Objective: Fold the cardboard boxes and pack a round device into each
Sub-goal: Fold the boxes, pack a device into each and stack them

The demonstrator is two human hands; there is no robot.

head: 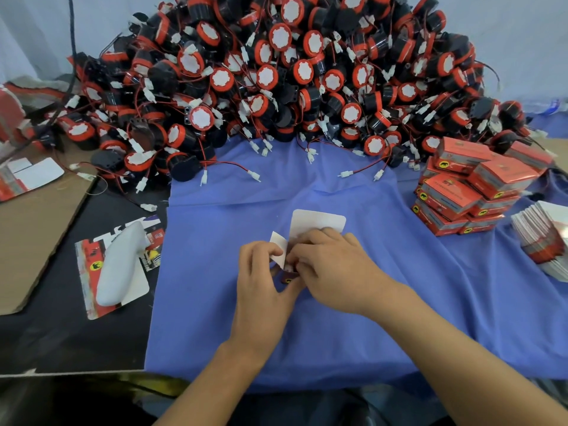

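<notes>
A small cardboard box (316,222), white inside and red outside, lies partly folded on the blue cloth (399,302) in the middle. My left hand (261,278) pinches a white side flap of it. My right hand (332,269) grips the box from the right, fingers curled over its body, hiding most of it. Behind, a big heap of round black and red devices (292,72) with red wires and white plugs fills the back of the table.
Finished red boxes (470,192) are stacked at the right. A pile of flat box blanks (544,241) lies at the far right edge. On the left are a brown cardboard sheet (33,222), a flat blank (30,176) and a white object (120,265) on printed card.
</notes>
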